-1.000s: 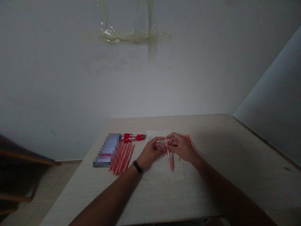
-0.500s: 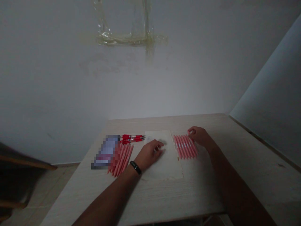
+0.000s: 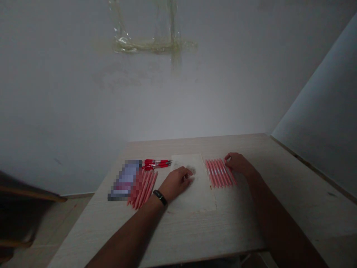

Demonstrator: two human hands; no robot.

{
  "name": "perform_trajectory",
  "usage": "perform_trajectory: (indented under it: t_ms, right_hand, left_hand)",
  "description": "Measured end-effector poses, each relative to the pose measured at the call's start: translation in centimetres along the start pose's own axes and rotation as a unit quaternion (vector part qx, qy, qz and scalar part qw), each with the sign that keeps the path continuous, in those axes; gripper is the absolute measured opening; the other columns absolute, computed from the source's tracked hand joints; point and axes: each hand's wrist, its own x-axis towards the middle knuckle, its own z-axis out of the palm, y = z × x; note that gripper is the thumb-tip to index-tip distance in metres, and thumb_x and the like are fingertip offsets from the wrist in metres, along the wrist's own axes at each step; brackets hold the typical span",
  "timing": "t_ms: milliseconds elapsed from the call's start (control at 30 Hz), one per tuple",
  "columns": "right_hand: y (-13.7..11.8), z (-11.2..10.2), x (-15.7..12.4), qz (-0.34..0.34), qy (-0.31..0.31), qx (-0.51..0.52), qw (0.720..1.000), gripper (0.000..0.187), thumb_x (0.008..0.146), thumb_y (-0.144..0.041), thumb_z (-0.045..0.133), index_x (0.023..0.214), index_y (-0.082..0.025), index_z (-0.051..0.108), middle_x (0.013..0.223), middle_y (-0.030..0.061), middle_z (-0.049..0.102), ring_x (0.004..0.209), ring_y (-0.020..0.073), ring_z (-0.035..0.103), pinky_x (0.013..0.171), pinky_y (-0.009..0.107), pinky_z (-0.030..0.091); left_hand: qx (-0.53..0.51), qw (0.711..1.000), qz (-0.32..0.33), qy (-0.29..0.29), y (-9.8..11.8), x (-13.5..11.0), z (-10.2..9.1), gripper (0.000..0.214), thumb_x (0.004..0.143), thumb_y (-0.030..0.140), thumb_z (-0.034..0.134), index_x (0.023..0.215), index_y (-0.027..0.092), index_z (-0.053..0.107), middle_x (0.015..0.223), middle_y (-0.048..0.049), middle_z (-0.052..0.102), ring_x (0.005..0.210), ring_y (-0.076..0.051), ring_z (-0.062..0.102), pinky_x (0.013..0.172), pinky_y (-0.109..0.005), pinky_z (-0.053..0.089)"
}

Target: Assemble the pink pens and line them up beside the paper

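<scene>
My right hand (image 3: 236, 163) pinches the far end of a pink pen (image 3: 232, 175) at the right side of a row of pink pens (image 3: 217, 173). Those pens lie side by side, close together, with pale bands across their middles. Over a white sheet of paper (image 3: 199, 197) rests my left hand (image 3: 176, 182), its fingers loosely curved, thumb apart and nothing visible in them. A black band (image 3: 160, 197) circles the left wrist. To the left of that hand lies a looser heap of pink pens (image 3: 143, 190).
Several red pens (image 3: 157, 163) with dark tips lie behind the heap. A blurred-out phone-like object (image 3: 125, 180) sits at the table's left side. The wooden table (image 3: 195, 238) meets a wall (image 3: 200, 108) bearing clear tape (image 3: 147, 46).
My right hand has come slightly down and right; the pink pen in it now lies angled against the row's right side. My left hand has barely moved, its fingers a little closer together.
</scene>
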Motion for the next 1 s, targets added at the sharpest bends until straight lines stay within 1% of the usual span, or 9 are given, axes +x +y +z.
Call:
perform_trajectory:
  t_ms: [200, 400, 600, 867, 1000]
  right_hand:
    - [0.11, -0.03, -0.1, 0.009, 0.001, -0.007, 1.0, 0.021, 0.074, -0.02, 0.064, 0.092, -0.014, 0.074, 0.088, 0.0117, 0.074, 0.078, 0.0205, 0.068, 0.072, 0.028, 0.047]
    - [-0.29, -0.28, -0.34, 0.006, -0.011, -0.004, 1.0, 0.018, 0.075, -0.017, 0.063, 0.09, -0.014, 0.073, 0.086, 0.011, 0.074, 0.078, 0.0194, 0.068, 0.072, 0.027, 0.046]
    - [-0.47, -0.27, -0.39, 0.009, -0.027, 0.009, 1.0, 0.019, 0.078, -0.019, 0.061, 0.093, -0.014, 0.072, 0.075, 0.0081, 0.073, 0.065, 0.0164, 0.067, 0.066, 0.025, 0.046]
    - [-0.35, -0.2, -0.3, 0.011, -0.025, 0.013, 1.0, 0.021, 0.079, -0.02, 0.061, 0.095, -0.013, 0.071, 0.084, 0.0103, 0.074, 0.071, 0.0167, 0.067, 0.068, 0.025, 0.045]
    - [-0.23, -0.2, -0.28, 0.014, -0.029, 0.011, 0.999, 0.02, 0.079, -0.022, 0.062, 0.094, -0.013, 0.072, 0.079, 0.009, 0.073, 0.07, 0.017, 0.066, 0.069, 0.025, 0.044]
  left_hand:
    - [-0.009, 1.0, 0.011, 0.012, 0.06, -0.05, -0.05, 0.02, 0.085, 0.031, 0.061, 0.1, 0.02, 0.07, 0.089, -0.0058, 0.066, 0.071, -0.016, 0.058, 0.066, -0.027, 0.043]
    - [0.01, 1.0, 0.01, -0.003, 0.03, -0.05, -0.08, 0.02, 0.088, 0.031, 0.058, 0.102, 0.02, 0.069, 0.09, -0.0058, 0.065, 0.072, -0.016, 0.058, 0.068, -0.027, 0.044]
    - [0.019, 1.0, 0.015, -0.011, -0.1, -0.02, -0.01, 0.02, 0.089, 0.031, 0.058, 0.103, 0.02, 0.068, 0.091, -0.006, 0.065, 0.074, -0.016, 0.058, 0.069, -0.027, 0.044]
    - [0.039, 0.999, 0.011, -0.02, 0.04, -0.1, -0.05, 0.021, 0.09, 0.031, 0.057, 0.105, 0.02, 0.067, 0.093, -0.0056, 0.065, 0.077, -0.016, 0.059, 0.07, -0.026, 0.045]
    - [0.046, 0.999, 0.009, -0.028, 0.27, -0.12, -0.15, 0.021, 0.091, 0.031, 0.056, 0.106, 0.02, 0.067, 0.094, -0.0049, 0.065, 0.077, -0.016, 0.059, 0.071, -0.026, 0.045]
